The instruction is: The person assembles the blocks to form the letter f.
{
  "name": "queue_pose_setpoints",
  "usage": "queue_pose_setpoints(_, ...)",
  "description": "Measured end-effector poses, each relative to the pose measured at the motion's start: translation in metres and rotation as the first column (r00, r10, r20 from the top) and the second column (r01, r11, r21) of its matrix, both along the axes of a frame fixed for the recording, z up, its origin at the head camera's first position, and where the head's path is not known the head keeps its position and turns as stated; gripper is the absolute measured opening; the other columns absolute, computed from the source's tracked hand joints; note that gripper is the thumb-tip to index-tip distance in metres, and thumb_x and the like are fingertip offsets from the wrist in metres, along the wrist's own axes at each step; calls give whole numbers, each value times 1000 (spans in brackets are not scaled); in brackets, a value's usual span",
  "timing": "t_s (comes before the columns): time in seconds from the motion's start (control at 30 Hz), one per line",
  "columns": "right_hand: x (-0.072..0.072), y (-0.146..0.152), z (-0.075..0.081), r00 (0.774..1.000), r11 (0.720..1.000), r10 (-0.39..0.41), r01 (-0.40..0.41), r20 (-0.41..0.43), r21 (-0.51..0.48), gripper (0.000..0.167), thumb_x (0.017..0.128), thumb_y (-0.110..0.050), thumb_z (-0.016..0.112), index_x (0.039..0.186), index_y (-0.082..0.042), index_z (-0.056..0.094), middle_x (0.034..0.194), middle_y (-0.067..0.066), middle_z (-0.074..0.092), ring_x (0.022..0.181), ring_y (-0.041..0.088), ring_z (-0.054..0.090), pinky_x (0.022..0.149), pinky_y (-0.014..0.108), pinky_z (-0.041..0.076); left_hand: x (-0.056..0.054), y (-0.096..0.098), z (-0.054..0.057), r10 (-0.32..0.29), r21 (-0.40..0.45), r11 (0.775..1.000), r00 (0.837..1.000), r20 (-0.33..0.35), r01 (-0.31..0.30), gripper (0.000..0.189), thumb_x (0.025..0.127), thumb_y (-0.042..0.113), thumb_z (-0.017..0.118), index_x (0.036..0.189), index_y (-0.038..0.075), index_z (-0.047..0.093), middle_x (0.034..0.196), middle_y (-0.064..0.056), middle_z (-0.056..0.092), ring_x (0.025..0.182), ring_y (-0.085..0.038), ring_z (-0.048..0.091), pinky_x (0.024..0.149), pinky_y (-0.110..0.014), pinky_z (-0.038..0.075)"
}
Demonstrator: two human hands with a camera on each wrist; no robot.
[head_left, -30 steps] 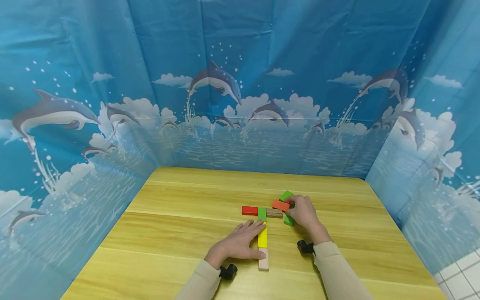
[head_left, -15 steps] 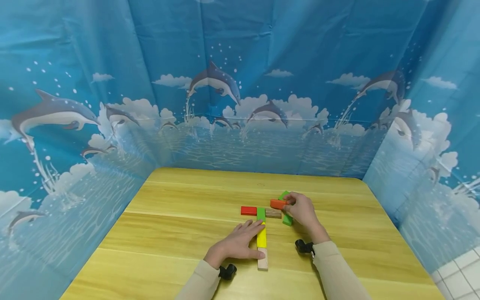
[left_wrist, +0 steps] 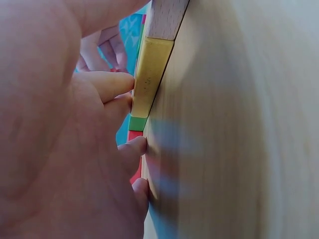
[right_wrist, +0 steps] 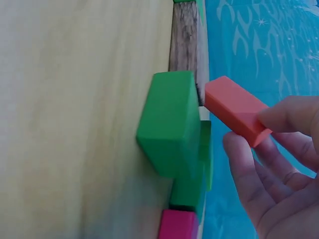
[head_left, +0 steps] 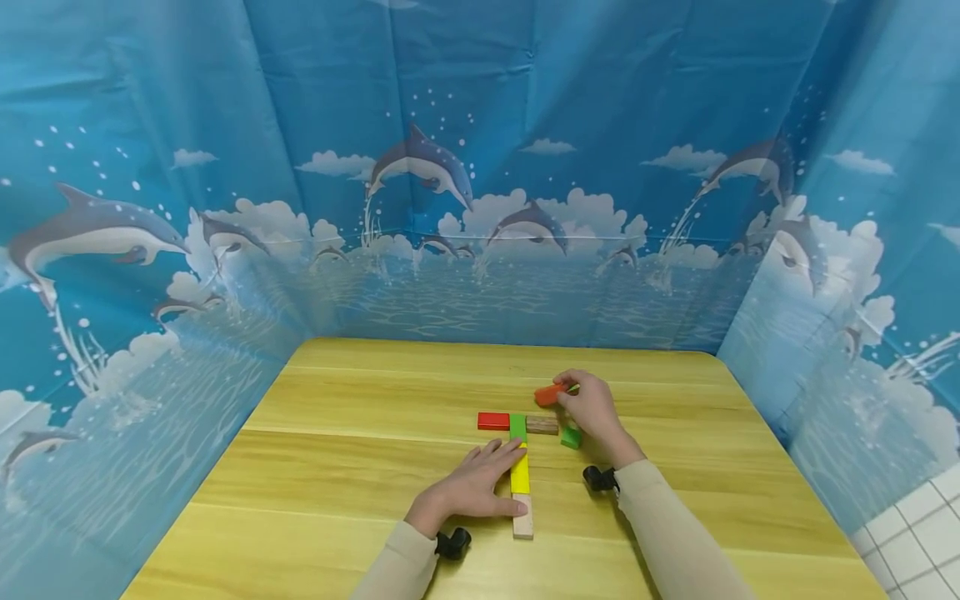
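Observation:
Between the thumb and fingers of my right hand an orange block is pinched, raised at a tilt in the right wrist view. Close to that hand stand green blocks, partly hidden by it from the head camera. My left hand lies with fingers spread over a T-shaped row, fingertips at the yellow block and thumb on the pale wood block. Across the row's far end sit a red block, a green block and a brown wood-grain block.
At the bottom of the right wrist view a magenta block adjoins the green ones. The wooden table ends at a blue dolphin-print curtain behind and at the sides. White tiles show at lower right.
My right hand has carried the orange block away toward the table's back, turning it a little. A green block near it is more exposed. My left hand stays in place; the head view shifts slightly.

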State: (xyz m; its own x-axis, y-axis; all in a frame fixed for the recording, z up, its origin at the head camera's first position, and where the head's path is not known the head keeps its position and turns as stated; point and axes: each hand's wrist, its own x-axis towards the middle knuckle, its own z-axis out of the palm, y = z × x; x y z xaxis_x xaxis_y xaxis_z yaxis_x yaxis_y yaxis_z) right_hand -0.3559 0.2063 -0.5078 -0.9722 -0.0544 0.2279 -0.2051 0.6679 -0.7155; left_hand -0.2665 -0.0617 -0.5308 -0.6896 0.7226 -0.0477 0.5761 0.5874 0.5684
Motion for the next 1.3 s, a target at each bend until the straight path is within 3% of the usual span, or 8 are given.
queue_pose_setpoints(0.2, -7, -7, 6, 998, 999, 48, -48, -42, 16, 24, 100, -13, 64, 124, -13, 68, 114, 6, 65, 94, 25, 64, 72, 38, 55, 0, -1, 0, -5, 14, 1000, 1000, 9, 5, 88, 94, 63, 58, 163, 22, 22, 169, 3, 10, 154, -30, 5, 120, -58, 6)
queue_pose_setpoints(0.37, -11, -15, 11, 993, 995, 100, -100, -58, 12, 23, 102, -13, 62, 124, -16, 67, 111, 5, 67, 92, 22, 63, 69, 36, 55, 0, -2, 1, -14, 19, 1000, 1000, 9, 14, 92, 92, 64, 60, 163, 21, 21, 169, 3, 8, 154, -31, 5, 120, -58, 6)
queue_pose_setpoints(0.57, -13, -25, 14, 991, 991, 131, -131, -38, 12, 23, 102, -10, 61, 124, -14, 67, 112, 7, 66, 95, 25, 64, 72, 38, 56, 0, -2, -1, -20, -22, 1000, 1000, -2, 20, 105, 84, 71, 66, 164, 23, 17, 169, 4, 3, 154, -30, 1, 120, -59, 6)
queue_pose_setpoints(0.87, -20, -36, 9, 991, 990, 137, -137, -1, 26, 26, 103, -11, 59, 129, -11, 67, 114, 5, 64, 97, 24, 63, 77, 40, 56, 4, -2, 1, -44, -30, 999, 999, -19, 43, 112, 80, 71, 70, 164, 21, 15, 169, 0, 3, 153, -34, 2, 118, -62, 6)
queue_pose_setpoints(1.3, -30, -51, -1, 973, 966, 232, -233, 22, 109, 31, 104, -8, 56, 134, -8, 65, 131, 10, 61, 109, 28, 61, 85, 44, 55, 6, -4, 1, -34, -46, 998, 999, -20, 33, 104, 86, 68, 66, 164, 20, 17, 169, 1, 3, 154, -31, 0, 119, -60, 5)
